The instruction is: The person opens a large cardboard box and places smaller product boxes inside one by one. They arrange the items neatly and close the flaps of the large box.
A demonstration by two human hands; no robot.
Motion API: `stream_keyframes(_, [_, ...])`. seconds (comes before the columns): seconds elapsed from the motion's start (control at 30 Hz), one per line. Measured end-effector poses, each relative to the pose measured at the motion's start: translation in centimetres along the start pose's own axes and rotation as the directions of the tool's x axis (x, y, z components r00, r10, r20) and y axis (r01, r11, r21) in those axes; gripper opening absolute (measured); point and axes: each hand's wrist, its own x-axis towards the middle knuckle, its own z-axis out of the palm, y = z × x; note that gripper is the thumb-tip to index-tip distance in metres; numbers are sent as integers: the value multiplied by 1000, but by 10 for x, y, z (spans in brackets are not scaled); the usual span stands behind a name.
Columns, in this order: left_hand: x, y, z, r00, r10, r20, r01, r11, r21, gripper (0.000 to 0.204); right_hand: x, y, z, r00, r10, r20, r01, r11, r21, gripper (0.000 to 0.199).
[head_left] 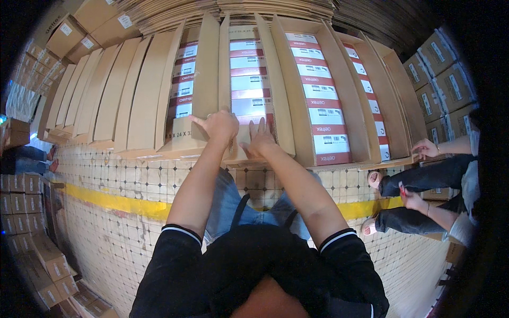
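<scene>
A long open brown carton (277,114) lies in front of me with a row of white and red boxes (248,82) inside. My left hand (221,126) is at the carton's near left corner, its fingers bent over the upright cardboard flap (209,79) and one finger sticking out leftward. Close beside it, my right hand (258,140) presses on the near end of the same carton, fingers spread and pointing away from me. Another open carton with similar boxes (183,87) adjoins on the left, its near end flap (185,132) partly under my left hand.
Further open cartons with white and red boxes (324,106) stand to the right; several closed ones (140,98) line the left. Flattened cardboard (275,6) is stacked behind. A co-worker's hand (426,149) touches the right end carton. Yellow tape (116,203) crosses the tiled floor.
</scene>
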Motion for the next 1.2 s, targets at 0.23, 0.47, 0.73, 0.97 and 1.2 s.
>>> stream_keyframes(0.23, [23, -39, 4, 993, 111, 38, -93, 944, -316, 38, -8, 21, -24, 973, 50, -225, -22, 992, 126, 83])
stream_keyframes(0.47, [35, -82, -5, 975, 199, 101, -117, 841, -528, 42, -118, 9, -44, 836, -55, -546, 133, 986, 104, 53])
stream_keyframes(0.73, [24, -71, -3, 989, 132, 71, -58, 773, -632, 40, -197, -8, 0, 791, -60, -609, 240, 946, 218, 35])
stream_keyframes(0.97, [25, -71, -3, 989, 129, 79, -46, 754, -655, 39, -167, 13, -49, 764, 75, -641, 198, 918, 343, 34])
stream_keyframes(1.2, [31, -74, 4, 987, 137, 88, -49, 764, -644, 40, -108, 31, -56, 776, -15, -630, 88, 992, 85, 33])
